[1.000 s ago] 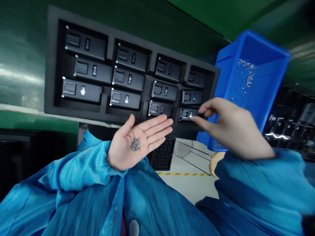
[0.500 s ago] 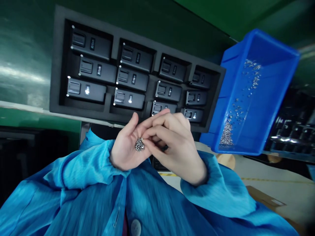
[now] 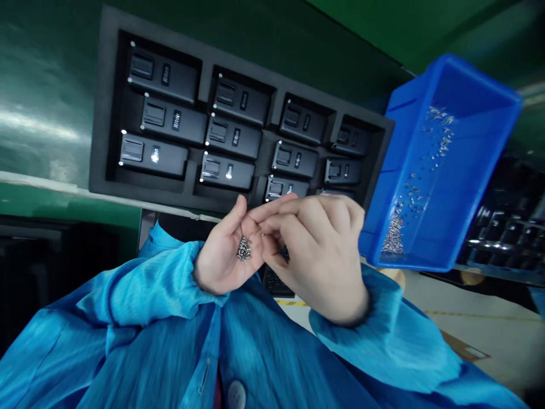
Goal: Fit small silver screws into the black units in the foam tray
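Palm up, my left hand (image 3: 225,255) cups a small heap of shiny metal screws (image 3: 244,249), its thumb held apart from the fingers. Over its fingers, my right hand (image 3: 326,253) pinches a single screw (image 3: 263,234) between thumb and forefinger; its other fingers are curled. Beyond both hands lies a black foam tray (image 3: 140,190) with several black battery-like cases (image 3: 170,116) set in it in rows. Each has a light printed label. Bright round dots show at the corners of many cases. My right hand hides part of the nearest right corner of the tray.
To the right, a tilted blue plastic bin (image 3: 451,227) holds a pile of loose screws (image 3: 394,236), with more scattered along its side. Dark parts (image 3: 502,233) stand at the far right. The green table's (image 3: 38,130) pale front edge runs before me.
My right hand has moved a little right, off the heap in my left palm, with a screw between its fingertips. The whole view has shifted slightly.
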`<state>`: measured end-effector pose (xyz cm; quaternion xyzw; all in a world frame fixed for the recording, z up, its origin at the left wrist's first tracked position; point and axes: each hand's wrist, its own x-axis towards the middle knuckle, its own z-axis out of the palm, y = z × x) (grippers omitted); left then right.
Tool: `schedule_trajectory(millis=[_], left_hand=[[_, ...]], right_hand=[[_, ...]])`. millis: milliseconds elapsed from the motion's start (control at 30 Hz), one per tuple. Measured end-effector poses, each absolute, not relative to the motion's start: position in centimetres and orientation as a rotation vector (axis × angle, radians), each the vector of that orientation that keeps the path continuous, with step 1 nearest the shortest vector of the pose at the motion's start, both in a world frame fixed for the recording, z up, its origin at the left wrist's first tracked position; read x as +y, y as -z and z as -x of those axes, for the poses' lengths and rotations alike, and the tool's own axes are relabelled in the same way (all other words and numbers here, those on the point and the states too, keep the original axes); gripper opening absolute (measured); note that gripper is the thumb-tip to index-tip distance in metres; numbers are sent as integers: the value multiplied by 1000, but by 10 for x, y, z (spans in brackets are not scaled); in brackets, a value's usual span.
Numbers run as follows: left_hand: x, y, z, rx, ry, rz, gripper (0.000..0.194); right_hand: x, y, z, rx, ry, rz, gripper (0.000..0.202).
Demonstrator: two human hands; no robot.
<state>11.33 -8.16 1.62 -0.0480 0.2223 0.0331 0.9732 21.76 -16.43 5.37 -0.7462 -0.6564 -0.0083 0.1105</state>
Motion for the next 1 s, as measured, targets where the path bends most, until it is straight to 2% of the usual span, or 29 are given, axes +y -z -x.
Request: schedule_trajectory(millis=[133, 333, 700, 1000], left_hand=[[-84, -17, -116, 507, -66, 137, 61], [-81, -16, -111, 443, -61, 270, 54], [-80, -21, -113, 393, -61, 251, 67], [-80, -20, -113, 401, -61, 209, 67]], right_hand=[[-163, -61, -220, -2125, -29, 2210, 9], [-164, -64, -225, -2024, -238, 2144, 12], [-163, -63, -236, -2018, -355, 2033, 12], [-165, -59, -236, -2007, -359, 1997, 10]])
